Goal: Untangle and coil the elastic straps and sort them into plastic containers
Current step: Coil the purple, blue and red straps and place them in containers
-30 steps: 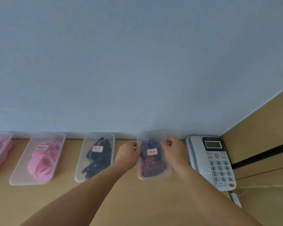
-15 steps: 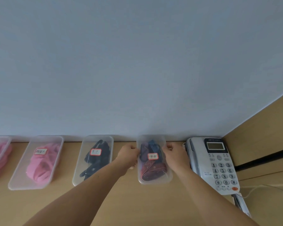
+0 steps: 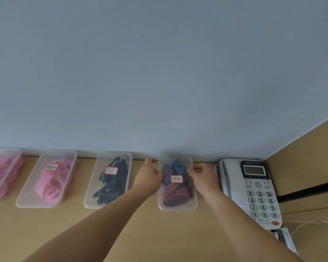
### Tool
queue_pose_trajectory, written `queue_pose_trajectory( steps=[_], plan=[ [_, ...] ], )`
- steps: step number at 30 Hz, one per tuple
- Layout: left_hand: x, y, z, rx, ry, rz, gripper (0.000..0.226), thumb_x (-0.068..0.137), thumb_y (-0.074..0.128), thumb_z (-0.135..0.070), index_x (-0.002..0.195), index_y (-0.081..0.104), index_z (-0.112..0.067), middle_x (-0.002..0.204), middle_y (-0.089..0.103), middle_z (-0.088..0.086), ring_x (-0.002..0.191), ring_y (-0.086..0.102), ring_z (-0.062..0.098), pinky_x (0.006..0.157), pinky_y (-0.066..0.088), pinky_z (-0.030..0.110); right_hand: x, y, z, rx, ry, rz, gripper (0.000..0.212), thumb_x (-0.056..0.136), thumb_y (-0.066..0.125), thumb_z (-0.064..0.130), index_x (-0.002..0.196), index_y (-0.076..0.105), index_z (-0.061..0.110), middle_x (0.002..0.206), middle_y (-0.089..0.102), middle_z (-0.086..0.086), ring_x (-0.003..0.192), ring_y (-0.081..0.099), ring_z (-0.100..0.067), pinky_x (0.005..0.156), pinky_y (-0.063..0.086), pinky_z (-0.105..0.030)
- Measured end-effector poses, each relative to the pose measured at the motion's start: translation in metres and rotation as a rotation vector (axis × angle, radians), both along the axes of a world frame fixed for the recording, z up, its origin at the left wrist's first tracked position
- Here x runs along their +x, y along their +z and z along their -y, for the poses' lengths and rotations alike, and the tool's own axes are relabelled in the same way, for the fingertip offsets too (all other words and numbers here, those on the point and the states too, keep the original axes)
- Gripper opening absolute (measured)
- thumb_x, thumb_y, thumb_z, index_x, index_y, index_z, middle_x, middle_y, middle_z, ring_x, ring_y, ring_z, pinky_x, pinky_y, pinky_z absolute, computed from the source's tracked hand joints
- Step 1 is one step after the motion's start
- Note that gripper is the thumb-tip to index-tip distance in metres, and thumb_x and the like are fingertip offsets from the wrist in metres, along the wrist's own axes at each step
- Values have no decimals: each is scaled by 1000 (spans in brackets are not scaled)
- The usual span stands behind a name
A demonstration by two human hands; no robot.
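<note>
the left hand (image 3: 149, 176) and the right hand (image 3: 203, 177) flank a clear container (image 3: 178, 208) - each has its fingers curled onto one long edge, so the box is gripped between them. it lies flat on the wooden desk (image 3: 159, 233), its far end close to the grey wall (image 3: 159, 72). inside are coiled mixed straps (image 3: 175, 195), below a red-bordered label (image 3: 176, 179). just left of the left hand sits a black-strap container (image 3: 92, 205), then a pink-strap container (image 3: 29, 199) - and a telephone (image 3: 253, 191) lies just beside the right hand.
</note>
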State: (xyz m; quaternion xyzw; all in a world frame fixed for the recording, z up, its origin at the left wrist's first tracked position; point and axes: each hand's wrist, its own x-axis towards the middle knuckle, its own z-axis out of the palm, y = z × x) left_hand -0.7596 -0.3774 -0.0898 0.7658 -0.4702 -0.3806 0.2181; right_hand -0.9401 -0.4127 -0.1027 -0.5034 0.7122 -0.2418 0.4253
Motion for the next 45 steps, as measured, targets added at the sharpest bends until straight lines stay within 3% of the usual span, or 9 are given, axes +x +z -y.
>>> queue_pose_trajectory(
  steps=[4, 8, 12, 17, 24, 31, 38, 42, 45],
  plan=[
    [-8, -5, -7, -272, -391, 599, 64, 96, 47, -28, 153, 19, -21, 152, 31, 5, 138, 29, 26, 110, 30, 36, -3, -4, 0, 25, -16, 93, 14, 89, 69, 19, 77, 62, 23, 81, 65, 7, 75, 59, -9, 58, 40, -23],
    [-32, -14, -5, -238, -609, 653, 68, 101, 24, -43, 156, 5, -8, 166, -1, 8, 152, -10, 24, 120, -7, 38, -4, -5, 1, 18, 1, 85, 12, 88, 69, 22, 77, 63, 20, 78, 65, 6, 71, 59, -7, 57, 39, -22],
    [-44, -27, -15, -209, -651, 674, 74, 97, 8, -53, 152, -13, -8, 163, -17, 12, 148, -26, 24, 120, -17, 41, -10, -7, 4, 92, 21, 104, 11, 86, 69, 27, 86, 64, 17, 86, 67, 2, 80, 61, -12, 63, 41, -25],
    [-44, -29, -16, -201, -667, 684, 84, 89, -3, -62, 152, -11, -8, 162, -18, 13, 147, -26, 27, 120, -17, 43, -4, 0, 26, 71, -30, 160, 28, 89, 62, 39, 73, 59, 16, 71, 57, 2, 68, 52, -17, 60, 38, -29],
    [-43, -27, -11, -243, -702, 692, 89, 90, 10, -61, 155, 3, 0, 162, -15, 16, 147, -27, 27, 121, -13, 46, 1, -9, 42, 92, -50, 202, 23, 91, 63, 37, 78, 65, 19, 84, 67, 0, 77, 59, -13, 69, 47, -32],
    [-43, -27, -9, -275, -669, 719, 89, 88, 21, -61, 154, 17, -1, 164, 0, 18, 152, -9, 30, 122, -9, 44, -3, -13, 44, 152, -153, 284, 29, 83, 74, 38, 73, 64, 13, 71, 63, -2, 67, 56, -18, 55, 38, -28],
    [-43, -26, -11, -269, -677, 730, 79, 92, 16, -60, 157, 6, -17, 164, -8, 18, 151, -14, 30, 122, -5, 49, -5, -8, 11, 82, -52, 296, 10, 91, 67, 31, 86, 66, 22, 88, 69, 3, 83, 65, -14, 64, 46, -26],
    [-42, -30, -12, -246, -676, 745, 76, 93, 3, -58, 157, -2, -17, 163, -15, 16, 149, -21, 27, 122, -8, 46, -19, -11, -17, 143, -36, 380, 5, 92, 67, 21, 90, 68, 17, 83, 70, -2, 65, 63, -13, 48, 46, -22],
    [-44, -31, -10, -230, -675, 743, 76, 91, -3, -58, 156, -5, -18, 162, -18, 15, 148, -25, 27, 122, -11, 46, -21, -13, -26, 141, -59, 392, 4, 91, 68, 20, 89, 69, 17, 88, 71, -6, 72, 65, -17, 54, 47, -25]
  ],
)
